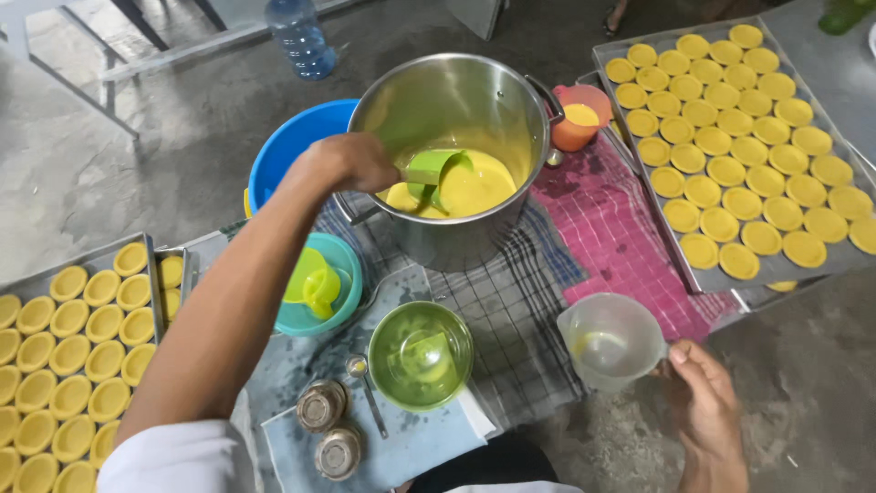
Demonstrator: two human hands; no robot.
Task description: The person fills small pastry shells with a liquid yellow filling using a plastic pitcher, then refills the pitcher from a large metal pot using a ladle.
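A green scoop (436, 170) is held in yellow batter (470, 187) inside a steel pot (453, 100).

The left hand (351, 161) is closed around the scoop's handle, which is mostly hidden by the fingers; the scoop's bowl is tilted and partly sunk in the smooth, glossy batter. The right hand (707, 402) is wrapped around the handle of a clear plastic jug (610, 340), in which a little yellow liquid is seen. The pot is set on a checked cloth (511, 315) on the counter. A tray of filled yellow tart shells (730, 137) is cut off at the right edge.
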